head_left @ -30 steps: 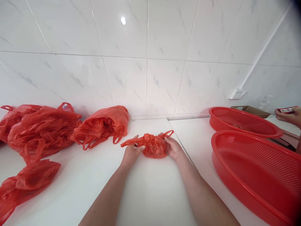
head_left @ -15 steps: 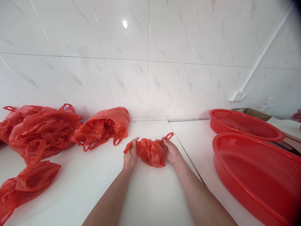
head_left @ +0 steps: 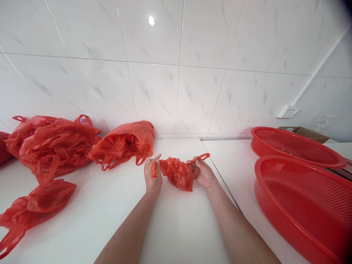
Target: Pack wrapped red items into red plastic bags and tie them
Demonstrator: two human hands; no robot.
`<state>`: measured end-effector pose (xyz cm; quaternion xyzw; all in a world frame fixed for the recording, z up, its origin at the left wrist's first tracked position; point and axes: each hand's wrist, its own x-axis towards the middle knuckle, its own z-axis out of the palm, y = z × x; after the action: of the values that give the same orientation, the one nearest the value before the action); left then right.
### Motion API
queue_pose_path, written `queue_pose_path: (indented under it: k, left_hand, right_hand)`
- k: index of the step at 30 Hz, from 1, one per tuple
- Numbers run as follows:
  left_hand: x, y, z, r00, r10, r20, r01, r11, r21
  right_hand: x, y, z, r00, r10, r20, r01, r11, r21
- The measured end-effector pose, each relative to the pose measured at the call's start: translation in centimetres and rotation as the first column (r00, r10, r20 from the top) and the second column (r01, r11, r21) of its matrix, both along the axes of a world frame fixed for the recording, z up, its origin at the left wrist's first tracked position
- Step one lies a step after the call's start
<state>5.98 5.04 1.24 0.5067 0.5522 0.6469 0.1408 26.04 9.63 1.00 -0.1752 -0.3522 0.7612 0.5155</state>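
Note:
A small crumpled red plastic bag point(head_left: 178, 175) is stretched between my two hands, just over the white table. My left hand point(head_left: 153, 178) is closed around one gathered end, and a short twisted tip pokes out past the thumb. At the other side, my right hand point(head_left: 204, 173) pinches the bag's handle, whose loop sticks out beyond the fingers. What the bag holds, if anything, cannot be made out through the folds. Behind my left hand lies a fuller red bag point(head_left: 128, 141) stuffed with more plastic bags.
On the left are a big heap of red plastic bags point(head_left: 59, 146) and a loose red bag point(head_left: 41, 205). Two red plastic baskets point(head_left: 280, 220) stand at the right. Behind them is a cardboard box point(head_left: 310, 135). A tiled wall with a power socket point(head_left: 288, 111) rises at the back.
My left fingers have curled further round the bag's end, whose tip is now bunched close to the thumb. The whole view has shifted slightly left.

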Motion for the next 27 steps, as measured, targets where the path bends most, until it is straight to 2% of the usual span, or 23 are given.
queue_pose_path:
  k: [7,15,21,27]
  left_hand:
    - [-0.5,0.2,0.0,1.000,-0.006,0.027,0.008,0.998,-0.067]
    - [-0.5,0.1,0.2,0.996,-0.053,0.071,0.057,0.996,-0.062]
    - [-0.8,0.2,0.4,0.995,-0.036,0.090,0.044,0.995,-0.086]
    - [-0.9,0.4,-0.1,0.997,0.013,0.080,0.001,0.986,-0.166]
  right_hand:
    - [0.3,0.1,0.0,1.000,-0.018,0.022,0.018,1.000,0.013]
    - [1.0,0.4,0.0,0.998,-0.053,0.043,0.052,0.998,0.028]
    - [1.2,0.9,-0.1,0.997,-0.053,0.057,0.050,0.997,0.059]
    - [0.9,1.2,-0.6,0.999,-0.050,0.014,0.050,0.999,0.008]
